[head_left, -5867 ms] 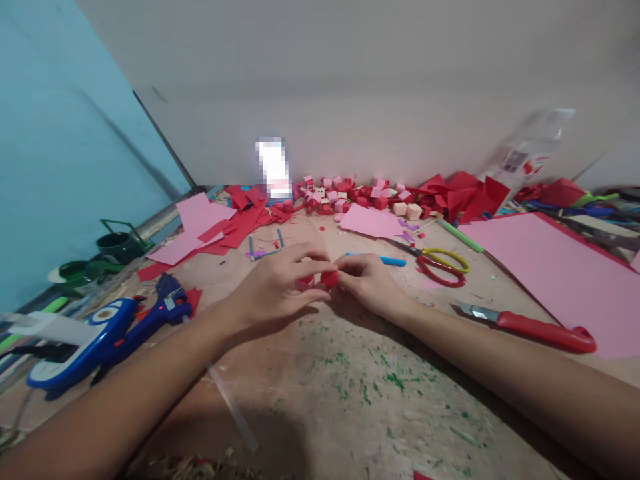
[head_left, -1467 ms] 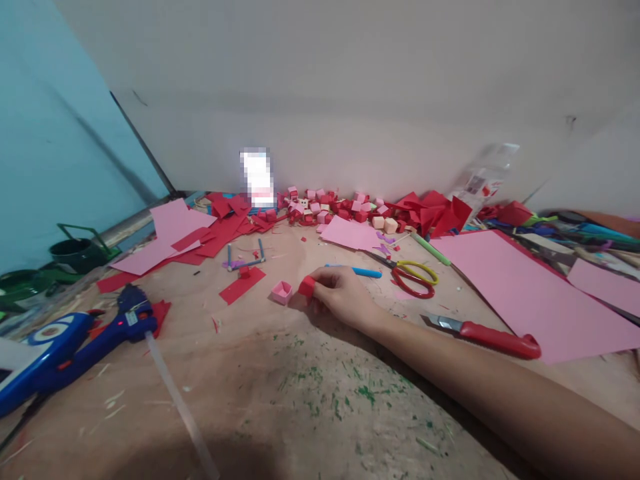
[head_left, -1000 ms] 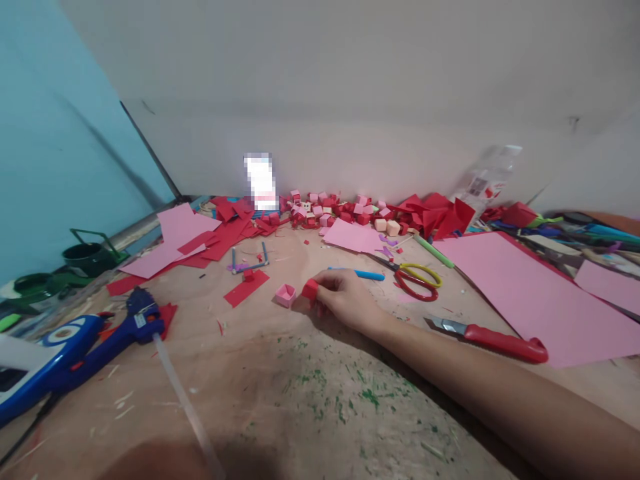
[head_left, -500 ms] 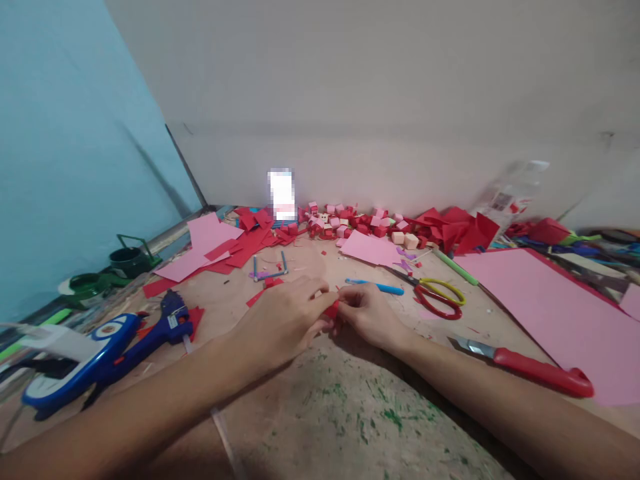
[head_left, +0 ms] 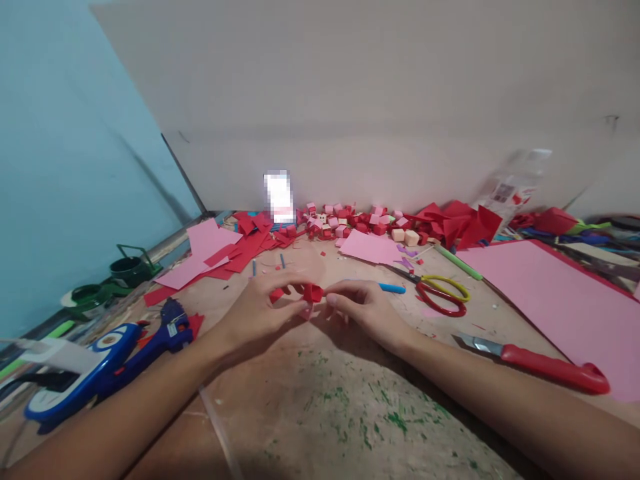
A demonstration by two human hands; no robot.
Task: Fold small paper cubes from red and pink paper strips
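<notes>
A small folded red paper cube (head_left: 313,293), with an open side showing, is pinched between the thumb and fingers of my left hand (head_left: 265,301) above the table. My right hand (head_left: 367,308) is close by on the right, thumb and forefinger curled together at the cube's edge. Whether those fingertips touch the paper or grip a small bit, I cannot make out. Another red paper piece (head_left: 276,294) lies behind my left fingers. A blue pen-like tool (head_left: 393,288) lies just beyond my right hand, partly covered by it.
Pink and red paper cubes (head_left: 345,220) are heaped along the wall by a lit phone (head_left: 279,197). To the right lie scissors (head_left: 443,293), a red-handled knife (head_left: 550,367) and a pink sheet (head_left: 540,287). A blue glue gun (head_left: 173,327) rests at the left; a plastic bottle (head_left: 517,187) leans behind.
My hands have drawn slightly apart, the left moving left with the red paper cube. More of the cube now shows. The view has shifted a little.
</notes>
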